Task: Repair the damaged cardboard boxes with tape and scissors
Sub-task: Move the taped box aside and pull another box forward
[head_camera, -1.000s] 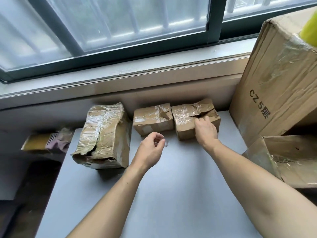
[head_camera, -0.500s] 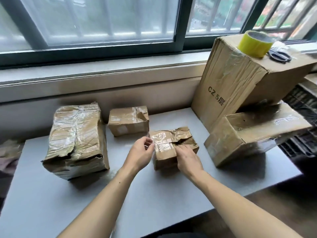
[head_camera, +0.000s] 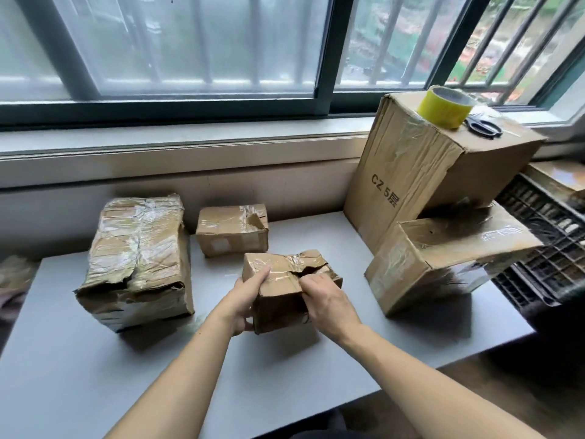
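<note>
Both hands clasp the small torn brown cardboard box (head_camera: 285, 289) near the grey bench's (head_camera: 95, 375) front edge: left hand (head_camera: 245, 299) grip curled round its left corner, right hand (head_camera: 327, 301) grip pinching the ripped top flap. Yellow tape roll (head_camera: 444, 107) and black scissors (head_camera: 482, 126) sit atop the tall cardboard box (head_camera: 411, 172) at the right back corner.

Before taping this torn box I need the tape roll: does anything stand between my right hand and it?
Nothing visible does. The right hand grips the small torn box; the tape roll sits exposed atop the tall box.

Home room: barred window (head_camera: 411, 42), table (head_camera: 95, 375)
</note>
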### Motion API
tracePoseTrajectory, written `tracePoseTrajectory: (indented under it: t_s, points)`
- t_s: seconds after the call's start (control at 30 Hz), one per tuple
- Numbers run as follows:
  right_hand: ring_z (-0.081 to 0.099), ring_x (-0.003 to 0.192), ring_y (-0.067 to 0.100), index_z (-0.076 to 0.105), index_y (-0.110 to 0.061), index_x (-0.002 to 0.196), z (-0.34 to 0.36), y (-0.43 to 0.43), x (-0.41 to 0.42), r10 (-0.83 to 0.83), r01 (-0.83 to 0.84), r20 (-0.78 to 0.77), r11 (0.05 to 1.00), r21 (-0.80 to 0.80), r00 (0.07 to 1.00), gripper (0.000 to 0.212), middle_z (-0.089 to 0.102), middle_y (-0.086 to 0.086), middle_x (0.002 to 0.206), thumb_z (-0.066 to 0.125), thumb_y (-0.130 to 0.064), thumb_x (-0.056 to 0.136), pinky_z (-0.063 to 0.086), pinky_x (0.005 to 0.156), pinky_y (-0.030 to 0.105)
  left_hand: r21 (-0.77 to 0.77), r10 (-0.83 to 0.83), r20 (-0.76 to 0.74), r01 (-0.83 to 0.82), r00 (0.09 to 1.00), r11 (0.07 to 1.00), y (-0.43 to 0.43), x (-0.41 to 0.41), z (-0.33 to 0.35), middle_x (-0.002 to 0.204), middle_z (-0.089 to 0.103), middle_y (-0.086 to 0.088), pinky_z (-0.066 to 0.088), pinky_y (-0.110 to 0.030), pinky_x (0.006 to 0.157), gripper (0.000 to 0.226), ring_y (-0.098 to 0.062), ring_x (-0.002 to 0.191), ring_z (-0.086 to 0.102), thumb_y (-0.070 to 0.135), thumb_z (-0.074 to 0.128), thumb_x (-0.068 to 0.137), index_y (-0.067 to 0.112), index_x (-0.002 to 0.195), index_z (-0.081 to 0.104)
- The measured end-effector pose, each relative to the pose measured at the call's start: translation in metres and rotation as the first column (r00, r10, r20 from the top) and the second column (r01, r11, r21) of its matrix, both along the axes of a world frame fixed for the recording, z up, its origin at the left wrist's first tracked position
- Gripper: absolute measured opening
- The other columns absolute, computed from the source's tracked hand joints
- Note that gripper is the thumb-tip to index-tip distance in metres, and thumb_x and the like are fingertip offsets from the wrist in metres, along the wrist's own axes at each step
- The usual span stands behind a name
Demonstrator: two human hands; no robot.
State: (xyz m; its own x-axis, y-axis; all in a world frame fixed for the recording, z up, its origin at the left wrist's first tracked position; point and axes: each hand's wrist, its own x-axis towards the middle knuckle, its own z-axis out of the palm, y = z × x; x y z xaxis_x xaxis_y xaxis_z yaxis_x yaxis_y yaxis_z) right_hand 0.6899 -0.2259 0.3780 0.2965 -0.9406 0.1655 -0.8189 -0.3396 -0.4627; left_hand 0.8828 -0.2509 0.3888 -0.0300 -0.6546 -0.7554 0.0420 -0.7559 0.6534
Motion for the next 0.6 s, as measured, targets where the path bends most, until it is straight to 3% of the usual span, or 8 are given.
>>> tracePoseTrajectory:
  t_s: [0.07,0.13,0.2,0.3,0.43,0.5,0.6]
  points:
    - [0.050,0.092,0.022,0.053,-0.015,0.088,0.003,-0.009,-0.005,0.043,-0.044,0.042,0.999,0.007,0.998,0.008,0.062,0.001,0.095,0.052,-0.020,0.095,0.048,0.075,0.040,-0.034,0.070,0.015,-0.070,0.997,0.997,0.000,-0.004,0.000,0.114,0.065,-0.001,0.054,-0.039,0.073,0.059,-0.024,0.100,0.062,0.060,0.062,0.085,0.032,0.134,0.044]
    - [0.054,0.092,0.020,0.059,-0.014,0.092,0.007,-0.019,-0.014,0.078,-0.077,0.037,0.997,-0.006,0.996,0.030,0.064,0.000,0.093,0.053,-0.043,0.095,0.048,0.079,0.035,-0.092,0.129,0.049,-0.124,0.990,0.988,-0.001,-0.008,0.004,0.114,0.066,-0.001,0.053,-0.037,0.073,0.057,-0.023,0.101,0.063,0.057,0.061,0.086,0.032,0.134,0.046]
    - [0.056,0.089,0.021,0.064,-0.014,0.097,0.009,-0.031,-0.023,0.030,-0.025,0.090,0.998,-0.056,0.995,0.039,0.066,0.001,0.091,0.053,-0.052,0.093,0.047,0.079,0.034,-0.137,0.154,0.069,-0.144,0.986,0.980,0.000,-0.011,0.014,0.113,0.067,0.002,0.050,-0.033,0.070,0.047,-0.018,0.098,0.064,0.052,0.057,0.091,0.032,0.132,0.049]
    - [0.055,0.102,0.027,0.062,-0.015,0.110,0.013,-0.052,-0.030,-0.138,0.139,0.223,0.990,0.014,0.965,0.026,0.065,0.003,0.104,0.061,-0.035,0.093,0.043,0.090,0.035,-0.190,0.153,0.110,-0.130,0.982,0.973,0.000,-0.012,0.031,0.110,0.069,0.006,0.049,-0.029,0.064,0.036,-0.009,0.091,0.065,0.047,0.053,0.096,0.033,0.129,0.052]
    - [0.045,0.128,0.023,0.048,-0.020,0.138,0.015,-0.078,-0.036,-0.266,0.138,0.285,0.906,0.400,0.921,0.060,0.052,0.002,0.136,0.072,-0.037,0.085,0.037,0.109,0.035,-0.192,0.140,0.198,-0.102,0.970,0.976,0.005,-0.005,0.048,0.109,0.071,0.005,0.051,-0.033,0.076,0.036,-0.014,0.099,0.066,0.055,0.050,0.094,0.035,0.123,0.060]
    - [0.047,0.129,0.020,0.044,-0.029,0.145,0.018,-0.083,-0.039,-0.259,0.053,0.339,0.856,0.514,0.904,0.072,0.051,-0.001,0.142,0.076,-0.034,0.081,0.039,0.109,0.034,-0.193,0.124,0.214,-0.083,0.969,0.978,0.007,-0.002,0.055,0.103,0.073,0.006,0.051,-0.033,0.077,0.033,-0.014,0.096,0.066,0.054,0.048,0.095,0.034,0.117,0.063]
    - [0.054,0.117,0.010,0.051,-0.031,0.144,0.026,-0.085,-0.040,-0.221,-0.009,0.389,0.860,0.510,0.894,0.063,0.057,-0.008,0.137,0.073,-0.028,0.086,0.042,0.095,0.021,-0.187,0.083,0.235,-0.039,0.968,0.982,0.010,0.000,0.059,0.097,0.075,0.007,0.051,-0.035,0.084,0.034,-0.015,0.094,0.067,0.055,0.049,0.095,0.033,0.114,0.066]
